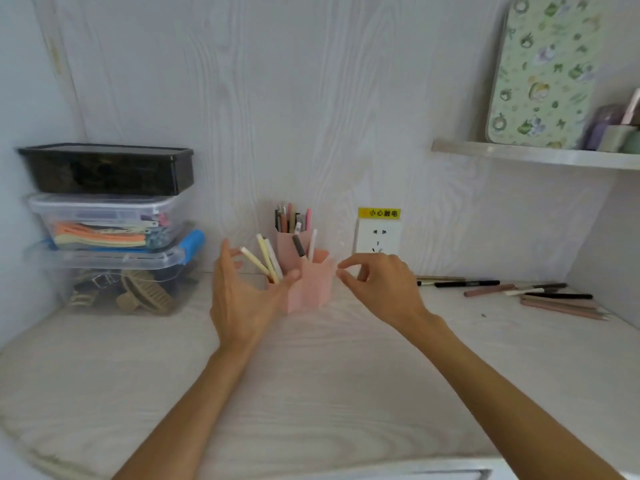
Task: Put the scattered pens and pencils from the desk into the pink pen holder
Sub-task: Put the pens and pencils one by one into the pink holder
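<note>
The pink pen holder (311, 285) stands at the back middle of the desk, with several pens upright in its compartments. My left hand (242, 296) is spread open at its left side, thumb touching the front compartment, next to three pale yellow and white pens (265, 259) leaning out. My right hand (377, 282) hovers just right of the holder, fingers loosely curled and empty. Several scattered pens and pencils (519, 291) lie on the desk at the right, black, pink and brown.
Three stacked plastic storage boxes (110, 230) fill the left back corner. A wall socket (378, 237) with a yellow label sits behind the holder. A shelf (533, 155) at upper right carries a patterned board and cups.
</note>
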Available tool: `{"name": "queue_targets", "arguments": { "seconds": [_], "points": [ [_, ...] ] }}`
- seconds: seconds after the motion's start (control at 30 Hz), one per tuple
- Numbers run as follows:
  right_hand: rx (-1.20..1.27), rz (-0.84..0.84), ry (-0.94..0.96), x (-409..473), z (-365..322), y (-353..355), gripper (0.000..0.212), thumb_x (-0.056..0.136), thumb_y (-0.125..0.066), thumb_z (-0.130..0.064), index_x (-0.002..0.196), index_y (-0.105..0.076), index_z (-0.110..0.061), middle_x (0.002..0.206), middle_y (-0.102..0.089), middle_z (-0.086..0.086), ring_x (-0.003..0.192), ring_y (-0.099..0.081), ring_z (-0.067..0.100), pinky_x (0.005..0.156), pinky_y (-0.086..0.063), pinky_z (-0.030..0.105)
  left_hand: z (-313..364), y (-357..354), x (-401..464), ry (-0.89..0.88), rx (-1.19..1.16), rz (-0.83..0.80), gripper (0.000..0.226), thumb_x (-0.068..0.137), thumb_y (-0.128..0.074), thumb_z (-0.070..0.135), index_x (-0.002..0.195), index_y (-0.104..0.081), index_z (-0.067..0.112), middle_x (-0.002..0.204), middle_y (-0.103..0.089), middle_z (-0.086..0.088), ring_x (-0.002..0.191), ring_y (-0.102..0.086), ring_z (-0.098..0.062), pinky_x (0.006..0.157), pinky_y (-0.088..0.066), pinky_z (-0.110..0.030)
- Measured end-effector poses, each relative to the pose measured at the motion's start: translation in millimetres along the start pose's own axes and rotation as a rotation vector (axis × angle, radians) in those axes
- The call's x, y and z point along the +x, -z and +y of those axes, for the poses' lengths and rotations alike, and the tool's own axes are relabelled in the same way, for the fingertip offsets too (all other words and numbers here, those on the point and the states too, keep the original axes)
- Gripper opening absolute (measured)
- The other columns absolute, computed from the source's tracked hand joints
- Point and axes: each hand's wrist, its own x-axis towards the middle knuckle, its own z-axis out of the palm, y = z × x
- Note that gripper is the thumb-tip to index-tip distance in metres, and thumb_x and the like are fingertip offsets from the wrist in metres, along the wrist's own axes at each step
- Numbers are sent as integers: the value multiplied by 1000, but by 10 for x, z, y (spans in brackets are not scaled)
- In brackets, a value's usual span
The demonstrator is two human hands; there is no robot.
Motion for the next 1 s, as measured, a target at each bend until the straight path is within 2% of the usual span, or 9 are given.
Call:
{"name": "queue_targets", "arguments": {
  "seconds": [0.1,0.23,0.3,0.4,0.5,0.63,0.77,0.9,1.0],
  "points": [
    [45,7,-121,-109,517,133,12,85,-59,-35,88,-70,-30,52,-52,-13,56,-53,7,56,-40,24,95,46,-71,-79,-75,211,98,66,-79,48,143,-27,17,135,-45,-1,120,-46,-20,95,-42,-42],
    [5,65,-295,-201,1250,286,15,87,-57,-27,97,-69,-27,72,-63,-4,72,-59,14,61,-42,26,326,-116,-213,-223,-126,326,63,76,-74,22,131,-42,14,126,-51,-5,111,-48,-16,84,-40,-29],
    [-42,95,-329,-241,1549,333,23,88,-54,-16,107,-65,-20,88,-64,2,85,-58,20,68,-46,30,465,-297,-306,-341,-151,251,41,79,-68,13,117,-52,18,110,-56,0,97,-52,-12,76,-40,-26],
    [-189,45,-373,-262,1868,342,33,91,-46,-14,123,-53,-11,114,-58,15,109,-51,32,84,-44,40,633,-703,-461,-483,-69,-137,24,85,-62,12,104,-61,27,97,-61,12,86,-57,-4,70,-50,-30],
    [-213,-35,-388,-232,1981,272,42,96,-37,-17,137,-37,-10,141,-41,12,131,-35,28,105,-34,42,627,-1194,-572,-486,181,-488,34,94,-48,18,124,-54,31,123,-56,13,115,-50,-8,91,-45,-30],
    [-223,-176,-264,-67,1939,112,46,99,-28,-20,144,-23,-16,154,-22,3,142,-17,23,116,-15,41,543,-1601,-539,-440,422,-695,49,99,-33,22,147,-23,20,151,-33,1,139,-26,-16,110,-23,-31],
    [-239,-215,-252,58,1911,-58,44,97,-29,-24,141,-28,-25,147,-30,2,136,-24,24,114,-14,47,491,-1633,-512,-445,434,-699,48,98,-37,22,146,-29,22,144,-43,1,132,-34,-20,106,-27,-32],
    [-282,-203,-245,58,1929,-89,41,94,-33,-23,135,-37,-29,135,-36,5,127,-30,26,113,-10,50,467,-1618,-478,-427,434,-569,34,94,-47,27,127,-55,31,119,-60,4,113,-48,-19,92,-37,-32],
    [-267,-180,-217,38,1909,-86,37,92,-35,-17,128,-42,-26,135,-38,2,129,-30,23,115,-5,51,428,-1548,-492,-385,356,-542,27,91,-53,26,116,-61,32,109,-65,9,103,-55,-16,88,-42,-31]
  ]
}}
